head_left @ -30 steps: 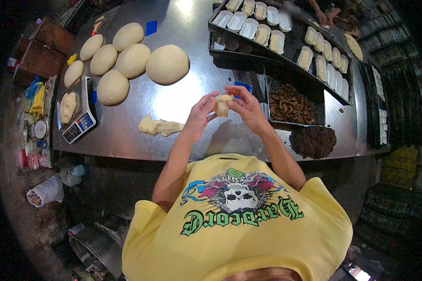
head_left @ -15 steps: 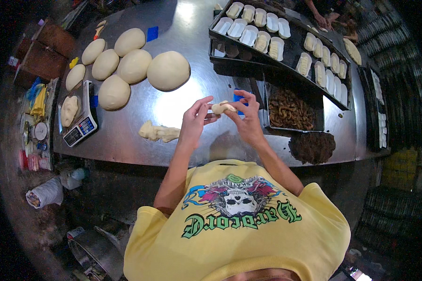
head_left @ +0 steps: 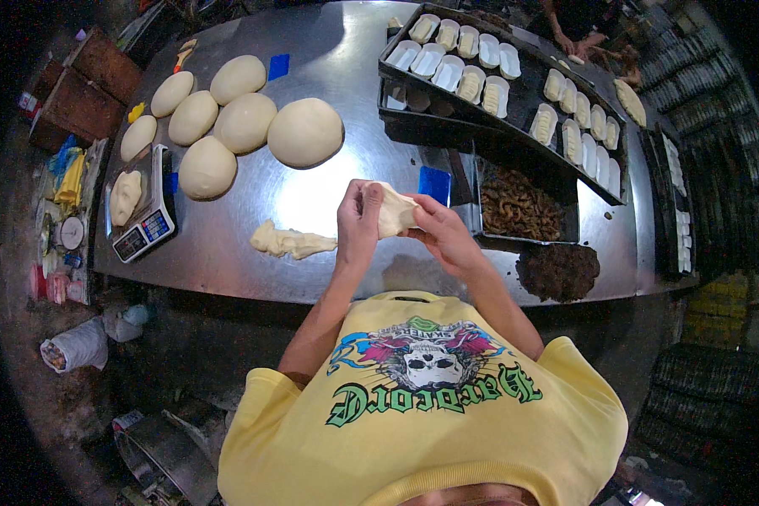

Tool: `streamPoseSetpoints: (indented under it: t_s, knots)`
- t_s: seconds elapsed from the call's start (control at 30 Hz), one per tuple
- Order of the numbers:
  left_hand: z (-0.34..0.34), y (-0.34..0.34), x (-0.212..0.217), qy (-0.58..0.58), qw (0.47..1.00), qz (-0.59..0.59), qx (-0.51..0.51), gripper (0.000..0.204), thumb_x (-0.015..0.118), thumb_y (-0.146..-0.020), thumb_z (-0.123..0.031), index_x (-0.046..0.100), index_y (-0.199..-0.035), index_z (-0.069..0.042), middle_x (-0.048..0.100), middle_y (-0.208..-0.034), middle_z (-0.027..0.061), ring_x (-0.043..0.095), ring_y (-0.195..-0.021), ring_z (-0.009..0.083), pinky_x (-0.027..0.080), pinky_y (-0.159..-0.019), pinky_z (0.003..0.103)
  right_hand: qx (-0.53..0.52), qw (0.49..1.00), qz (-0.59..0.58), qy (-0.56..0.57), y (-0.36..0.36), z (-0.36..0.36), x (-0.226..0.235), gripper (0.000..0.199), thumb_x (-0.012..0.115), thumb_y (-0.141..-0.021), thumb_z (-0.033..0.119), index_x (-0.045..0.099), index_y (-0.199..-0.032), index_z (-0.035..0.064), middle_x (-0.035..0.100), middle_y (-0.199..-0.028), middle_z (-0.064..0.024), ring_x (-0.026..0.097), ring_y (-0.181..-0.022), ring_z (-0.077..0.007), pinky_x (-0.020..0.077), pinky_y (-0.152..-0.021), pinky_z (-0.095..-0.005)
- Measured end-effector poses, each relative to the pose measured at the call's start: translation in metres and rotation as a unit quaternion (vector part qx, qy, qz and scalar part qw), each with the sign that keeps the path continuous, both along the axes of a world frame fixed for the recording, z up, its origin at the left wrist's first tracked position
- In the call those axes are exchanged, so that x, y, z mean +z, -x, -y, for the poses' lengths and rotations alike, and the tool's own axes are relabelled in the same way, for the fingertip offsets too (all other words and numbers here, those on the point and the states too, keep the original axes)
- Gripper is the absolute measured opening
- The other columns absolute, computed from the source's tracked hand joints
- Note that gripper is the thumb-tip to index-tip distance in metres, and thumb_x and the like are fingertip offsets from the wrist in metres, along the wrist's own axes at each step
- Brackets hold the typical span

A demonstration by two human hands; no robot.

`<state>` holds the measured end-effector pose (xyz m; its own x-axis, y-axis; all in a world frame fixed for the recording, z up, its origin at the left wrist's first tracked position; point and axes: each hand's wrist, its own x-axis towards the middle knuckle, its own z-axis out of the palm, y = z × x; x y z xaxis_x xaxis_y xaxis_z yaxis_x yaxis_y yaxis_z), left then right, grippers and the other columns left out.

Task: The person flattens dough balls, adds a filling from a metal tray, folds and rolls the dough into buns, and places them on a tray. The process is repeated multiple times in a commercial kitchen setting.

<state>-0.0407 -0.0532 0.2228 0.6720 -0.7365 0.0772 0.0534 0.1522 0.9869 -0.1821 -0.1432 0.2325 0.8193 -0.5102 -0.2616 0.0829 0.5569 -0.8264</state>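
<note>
Both hands pinch a small piece of dough (head_left: 394, 212) above the steel table (head_left: 346, 76), left hand (head_left: 358, 221) at nine o'clock, right hand (head_left: 444, 236) at three. Shaping appears underway; sealing it next likely calls for even finger pressure.

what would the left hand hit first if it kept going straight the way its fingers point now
The left hand, pinching the pale dough piece, points up the shiny steel table. Probably bare steel first, with the big round dough ball just left of that line; depth is unclear.
</note>
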Motion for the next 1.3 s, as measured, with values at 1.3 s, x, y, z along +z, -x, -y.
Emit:
streamPoseSetpoints:
  t_s: [1.3]
  knots:
    - [-0.086,0.015,-0.134,-0.297,0.943,0.048,-0.144,0.034,0.053,-0.105,-0.026,0.062,-0.126,0.000,0.069,-0.120,0.0162,0.067,-0.107,0.0254,0.051,-0.092,0.036,0.189,0.687,-0.263,0.651,-0.042,0.025,-0.213,0.029,0.076,-0.081,0.026,0.067,-0.099,0.0041,0.065,-0.097,-0.0163,0.063,-0.084,-0.0333,0.0502,-0.072,-0.0420]
